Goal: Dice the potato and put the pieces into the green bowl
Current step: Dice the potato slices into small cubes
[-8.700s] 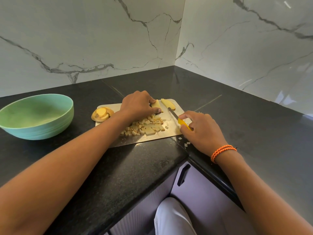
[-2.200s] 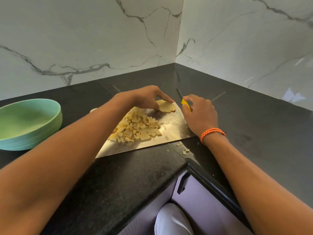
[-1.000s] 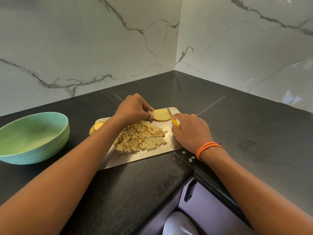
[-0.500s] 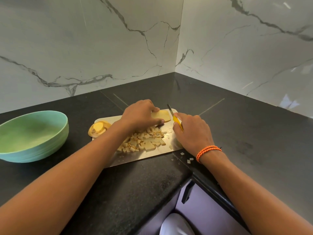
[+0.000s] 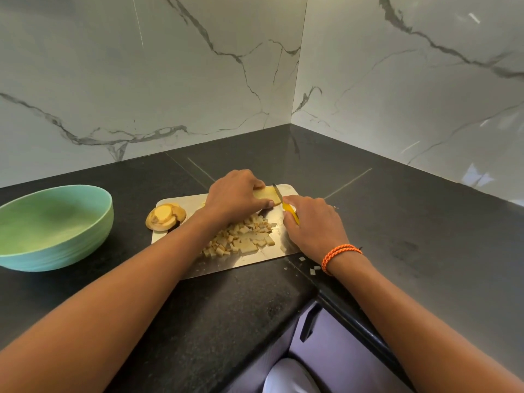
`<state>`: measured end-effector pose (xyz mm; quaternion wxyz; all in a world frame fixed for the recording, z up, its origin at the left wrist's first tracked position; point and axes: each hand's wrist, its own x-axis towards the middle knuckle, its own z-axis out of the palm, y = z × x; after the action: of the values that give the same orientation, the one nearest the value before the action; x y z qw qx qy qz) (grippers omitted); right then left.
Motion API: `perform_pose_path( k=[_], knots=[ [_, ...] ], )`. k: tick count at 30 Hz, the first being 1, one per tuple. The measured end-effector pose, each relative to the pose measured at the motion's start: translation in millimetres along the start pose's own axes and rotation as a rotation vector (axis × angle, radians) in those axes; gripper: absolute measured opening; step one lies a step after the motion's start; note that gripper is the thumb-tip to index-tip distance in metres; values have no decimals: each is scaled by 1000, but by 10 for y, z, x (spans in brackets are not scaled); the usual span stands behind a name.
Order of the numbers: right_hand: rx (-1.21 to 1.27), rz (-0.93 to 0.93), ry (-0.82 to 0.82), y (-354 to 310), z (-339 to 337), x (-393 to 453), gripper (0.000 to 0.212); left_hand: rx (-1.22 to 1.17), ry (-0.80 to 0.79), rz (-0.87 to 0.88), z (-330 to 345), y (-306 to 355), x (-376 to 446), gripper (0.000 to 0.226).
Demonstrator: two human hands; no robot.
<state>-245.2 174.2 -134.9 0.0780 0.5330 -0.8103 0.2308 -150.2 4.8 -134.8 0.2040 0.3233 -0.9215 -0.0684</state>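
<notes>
Black speckled stone is what we see nearest, the counter running under both our forearms, with a pale cabinet door below its edge. We can read no brand, label or writing anywhere. On the right wrist sit two turns of an orange braided band, and just beside that wrist three or four small potato bits lie loose on the stone. The one steel cutting board lies under both hands. Between the hands, nearer us, is a heap of diced potato pieces, too many and too overlapped for us to count. The right hand is clenched round the yellow handle of the single knife, whose blade points away from us and rests against a flat potato slab. The left hand grasps that slab from above, fingers curled over it and thumb at its near edge. Left of the left hand, at the board's corner, lies a small stack of potato end slices; we make out about three. Well left of that stands the one green bowl, and we see nothing inside it.
</notes>
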Motion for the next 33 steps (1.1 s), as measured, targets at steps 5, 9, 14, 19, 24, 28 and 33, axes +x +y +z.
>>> perform_pose_path(
  k=[5,9,14,19,24,28,33],
  knots=[
    [3,3,-51,17,-32,-28,38,4,25,-12,-3,48,-17,56],
    [12,-4,-103,42,-94,-179,42,43,16,-19,-26,68,-43,53],
    [52,-9,-92,140,-189,-451,41,61,21,-62,-33,75,-37,54],
    [88,-2,-15,174,-252,-475,43,18,0,-53,-42,28,-41,56],
    [111,20,80,111,-206,-185,43,-67,-29,-57,-81,-14,-23,56],
    [96,42,20,22,-61,-10,43,-80,-11,-54,-53,-56,-18,56],
    [43,19,29,-14,47,82,43,-115,-14,-44,-40,-90,3,54]
  ],
)
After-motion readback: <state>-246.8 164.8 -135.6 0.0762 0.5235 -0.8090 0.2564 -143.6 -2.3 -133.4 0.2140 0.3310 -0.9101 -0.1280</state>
